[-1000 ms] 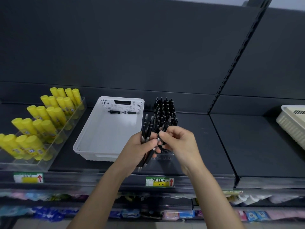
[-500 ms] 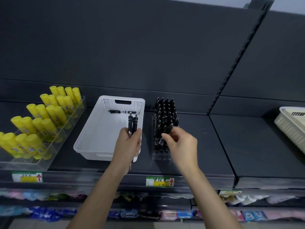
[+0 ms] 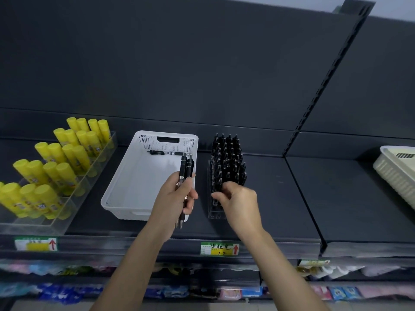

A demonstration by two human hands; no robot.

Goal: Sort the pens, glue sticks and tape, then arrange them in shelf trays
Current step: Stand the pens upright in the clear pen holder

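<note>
Your left hand (image 3: 177, 198) curls tight round at least 2 black pens (image 3: 185, 169), keeping spares ready over the white basket (image 3: 143, 142), where 1 loose pen (image 3: 166, 153) lies. Your right hand (image 3: 238, 198) curls at the clear pen rack (image 3: 215, 214); whether it pinches anything, I cannot tell.

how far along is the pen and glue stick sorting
Done: glue sticks stand in the clear tray; black pens nearly fill the pen holder. In hand: left hand grips spare pens, right hand pinches a pen at the holder's front. Left: one loose pen lies in the white basket; no tape is visible.
</note>
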